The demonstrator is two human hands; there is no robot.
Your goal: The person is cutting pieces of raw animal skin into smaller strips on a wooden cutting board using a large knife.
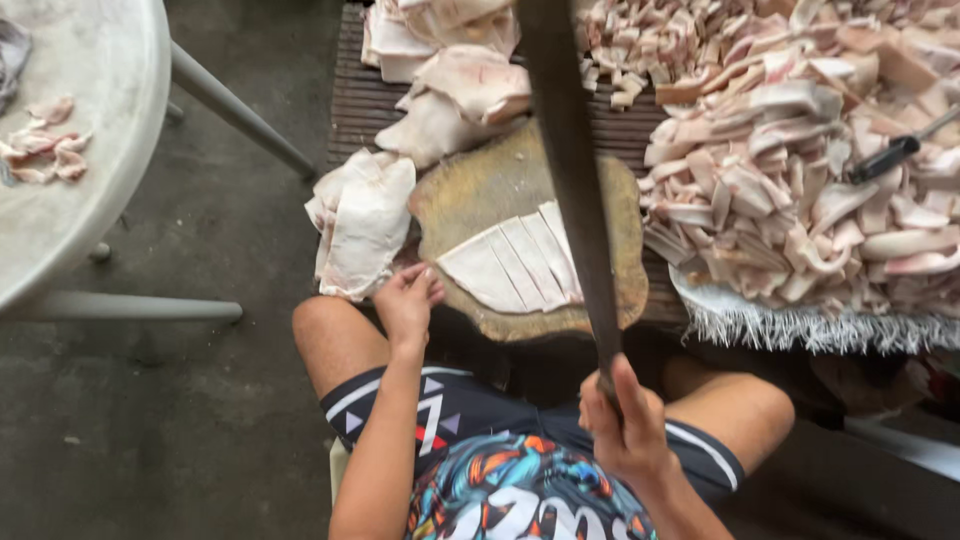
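The right hand (625, 420) is clenched around the handle of a long, dark blade (572, 180), fingers wrapped tight, the steel raised up toward the camera and crossing above the round wooden chopping block (480, 185). The left hand (407, 300) rests at the block's near left edge, fingers together and curled down, their tips touching the edge of a pale folded slab of skin (365, 225) that lies just off the block's left side; whether they pinch it cannot be told.

On the block, toward its near right part, a sheet of white fatty skin (515, 262) lies flat, already scored into parallel strips that sit side by side and touching. The sheet looks soft, limp and greasy, likely to slide under a fingertip and sag if lifted by one end; a flat press near its left edge, clear of the cuts, seems the surest hold.

More uncut slabs (455, 90) are stacked beyond the block's far edge. To the right, a heap of cut strips (790, 170) covers a woven sack with a frayed white fringe (800, 325), and a small black-handled knife (890, 155) lies on the heap. At far left, a few pinkish scraps (40, 150) sit on a round grey table (90, 200).
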